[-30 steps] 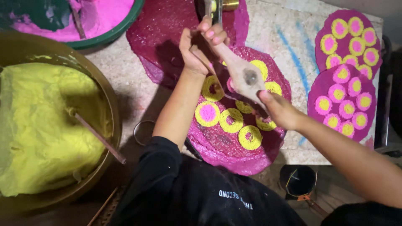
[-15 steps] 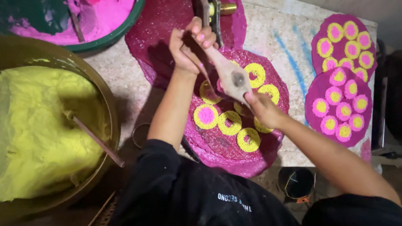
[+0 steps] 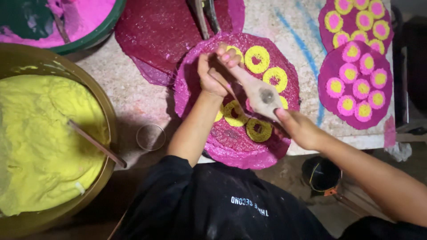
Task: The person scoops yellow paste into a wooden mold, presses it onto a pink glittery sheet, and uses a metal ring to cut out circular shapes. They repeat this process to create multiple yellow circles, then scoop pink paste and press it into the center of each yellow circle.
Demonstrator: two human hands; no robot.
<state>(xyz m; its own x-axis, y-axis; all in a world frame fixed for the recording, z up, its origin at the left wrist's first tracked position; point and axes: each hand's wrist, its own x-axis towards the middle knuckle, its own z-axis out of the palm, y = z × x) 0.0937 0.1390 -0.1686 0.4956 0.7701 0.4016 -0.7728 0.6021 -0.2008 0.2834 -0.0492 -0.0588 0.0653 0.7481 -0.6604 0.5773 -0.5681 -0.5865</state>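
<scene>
Head view, frame centre: left hand (image 3: 213, 73) gripping narrow end of wooden mould (image 3: 254, 91), right hand (image 3: 300, 129) holding wide end, over pink sheet (image 3: 231, 146) with yellow rings (image 3: 257, 59). Risk: mould slipping, smearing rings; sheet overhanging desk (image 3: 133, 95) edge, could slide.

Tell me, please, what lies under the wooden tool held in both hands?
Under the wooden tool: yellow rings on a magenta sheet. What lies directly beneath it is hidden.
</scene>
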